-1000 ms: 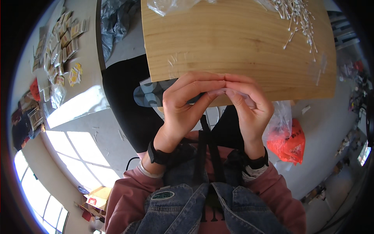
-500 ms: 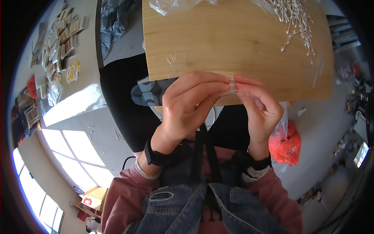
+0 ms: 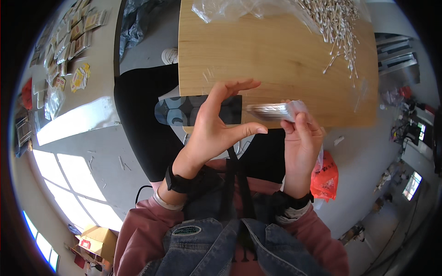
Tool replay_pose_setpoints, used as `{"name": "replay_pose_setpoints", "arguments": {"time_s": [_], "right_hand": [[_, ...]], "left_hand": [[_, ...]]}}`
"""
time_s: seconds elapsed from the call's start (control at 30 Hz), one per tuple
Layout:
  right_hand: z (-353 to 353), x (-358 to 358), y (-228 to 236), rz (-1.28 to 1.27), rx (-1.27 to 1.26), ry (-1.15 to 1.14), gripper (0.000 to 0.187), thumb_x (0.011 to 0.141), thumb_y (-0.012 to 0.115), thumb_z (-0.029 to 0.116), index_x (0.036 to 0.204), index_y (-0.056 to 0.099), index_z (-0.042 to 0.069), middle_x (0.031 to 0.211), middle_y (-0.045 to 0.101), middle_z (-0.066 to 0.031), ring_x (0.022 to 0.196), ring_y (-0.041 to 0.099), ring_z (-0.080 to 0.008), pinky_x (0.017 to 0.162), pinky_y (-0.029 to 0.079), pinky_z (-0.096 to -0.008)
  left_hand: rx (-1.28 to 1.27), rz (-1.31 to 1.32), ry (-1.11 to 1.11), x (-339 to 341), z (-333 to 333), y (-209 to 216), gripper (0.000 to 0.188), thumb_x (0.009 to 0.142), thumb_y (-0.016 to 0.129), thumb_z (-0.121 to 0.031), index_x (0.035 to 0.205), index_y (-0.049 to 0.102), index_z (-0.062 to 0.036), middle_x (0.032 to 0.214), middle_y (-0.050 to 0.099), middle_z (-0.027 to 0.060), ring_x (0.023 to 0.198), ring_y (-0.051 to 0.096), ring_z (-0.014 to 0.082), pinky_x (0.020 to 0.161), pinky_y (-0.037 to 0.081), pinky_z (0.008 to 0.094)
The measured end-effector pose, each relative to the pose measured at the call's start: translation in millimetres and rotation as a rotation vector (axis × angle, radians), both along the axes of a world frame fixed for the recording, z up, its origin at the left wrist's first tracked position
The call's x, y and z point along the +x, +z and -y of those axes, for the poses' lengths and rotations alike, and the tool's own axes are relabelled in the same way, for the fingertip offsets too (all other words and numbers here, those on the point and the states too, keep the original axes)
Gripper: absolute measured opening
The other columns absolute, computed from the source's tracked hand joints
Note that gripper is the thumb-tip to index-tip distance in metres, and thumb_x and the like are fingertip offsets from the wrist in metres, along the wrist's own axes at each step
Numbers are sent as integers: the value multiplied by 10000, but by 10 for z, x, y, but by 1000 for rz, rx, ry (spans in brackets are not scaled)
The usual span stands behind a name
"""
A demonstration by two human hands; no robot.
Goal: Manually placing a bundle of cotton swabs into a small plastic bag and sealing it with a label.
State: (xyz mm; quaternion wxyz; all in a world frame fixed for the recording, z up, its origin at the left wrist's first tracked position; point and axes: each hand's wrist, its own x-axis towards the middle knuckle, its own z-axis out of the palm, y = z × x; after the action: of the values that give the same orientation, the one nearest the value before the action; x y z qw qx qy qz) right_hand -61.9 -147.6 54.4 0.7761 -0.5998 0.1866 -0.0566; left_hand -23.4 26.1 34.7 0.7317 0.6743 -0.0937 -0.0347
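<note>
My right hand (image 3: 302,140) grips a clear plastic pack of cotton swabs (image 3: 271,111) at one end, between thumb and fingers. The swabs lie side by side and their free end points left; motion blurs it slightly. To the left of the pack, my left hand (image 3: 211,125) is open and holds nothing, its thumb and fingers spread wide apart. Both hands are over the near edge of the wooden table (image 3: 248,55). A patterned dark cloth (image 3: 179,110) lies behind my left hand, partly hidden by it.
Loose cotton swabs (image 3: 334,27) are heaped at the table's far right, beside a clear plastic bag (image 3: 230,10). Many small packs (image 3: 69,39) and yellow cards (image 3: 80,77) cover a surface on the left. A red bag (image 3: 325,177) hangs low right; an opened cardboard box (image 3: 99,241) stands lower left.
Both hands were pinched together on the pack. My left hand has let go and opened, while my right hand keeps the pack, now turned so its swabs show. The view has shifted slightly.
</note>
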Motion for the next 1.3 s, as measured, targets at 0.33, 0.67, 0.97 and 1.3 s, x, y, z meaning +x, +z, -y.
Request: {"name": "replay_pose_setpoints", "arguments": {"time_s": [0.33, 0.67, 0.97, 1.3], "right_hand": [[-414, -132, 81, 0, 12, -30, 259, 972, 511, 262, 1034, 567, 17, 1003, 592, -43, 920, 557, -117, 740, 475, -250], [-544, -14, 146, 157, -573, 11, 295, 989, 474, 267, 789, 461, 51, 695, 462, 13, 626, 401, -58, 570, 340, -206], [-521, -10, 220, 208, -646, -20, 248, 964, 527, 181, 769, 477, 36, 677, 454, 34, 611, 373, -38, 547, 313, -184], [-471, -46, 208, 280, -685, -37, 199, 934, 564, 111, 769, 506, 16, 672, 479, 23, 603, 383, -46, 539, 323, -189]], "left_hand": [[-328, -235, 145, -292, -179, 79, 265, 748, 749, -21, 972, 616, 29, 910, 600, 46, 793, 608, 104, 695, 494, 231], [-457, -276, 73, -407, -220, 96, 293, 740, 752, 3, 1005, 628, 22, 919, 581, 41, 826, 605, 111, 711, 507, 238], [-468, -270, 0, -390, -226, 77, 371, 729, 749, 38, 1073, 612, 14, 966, 576, 39, 876, 604, 114, 749, 500, 238], [-414, -150, 113, -462, -186, 88, 446, 700, 776, 11, 1086, 551, 18, 1009, 603, 104, 863, 604, 150, 694, 501, 257]]}}
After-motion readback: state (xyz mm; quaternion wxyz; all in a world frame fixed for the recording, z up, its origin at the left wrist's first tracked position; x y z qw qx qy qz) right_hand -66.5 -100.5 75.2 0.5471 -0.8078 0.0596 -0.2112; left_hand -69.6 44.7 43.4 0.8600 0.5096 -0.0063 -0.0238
